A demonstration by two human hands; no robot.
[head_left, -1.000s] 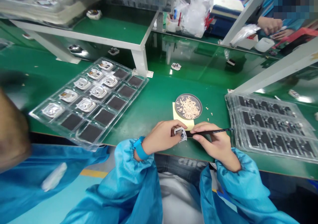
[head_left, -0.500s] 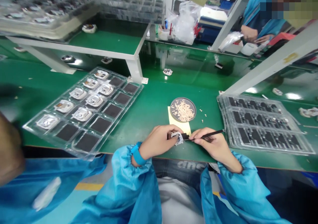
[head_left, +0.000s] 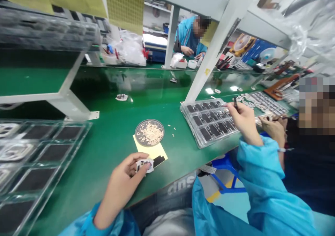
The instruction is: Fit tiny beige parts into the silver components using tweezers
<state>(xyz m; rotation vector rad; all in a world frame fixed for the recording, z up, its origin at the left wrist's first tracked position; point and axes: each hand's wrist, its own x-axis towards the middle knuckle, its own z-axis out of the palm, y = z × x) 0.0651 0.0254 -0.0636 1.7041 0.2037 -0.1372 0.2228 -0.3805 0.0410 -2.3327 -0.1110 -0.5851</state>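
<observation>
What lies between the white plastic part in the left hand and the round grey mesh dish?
In the head view, a pale yellow paper sheet lies between the white plastic part in the left hand and the round grey mesh dish.

A round mesh dish (head_left: 149,132) sits on a paper sheet (head_left: 155,153), between the left tray (head_left: 78,138) and the right tray (head_left: 188,114).
</observation>
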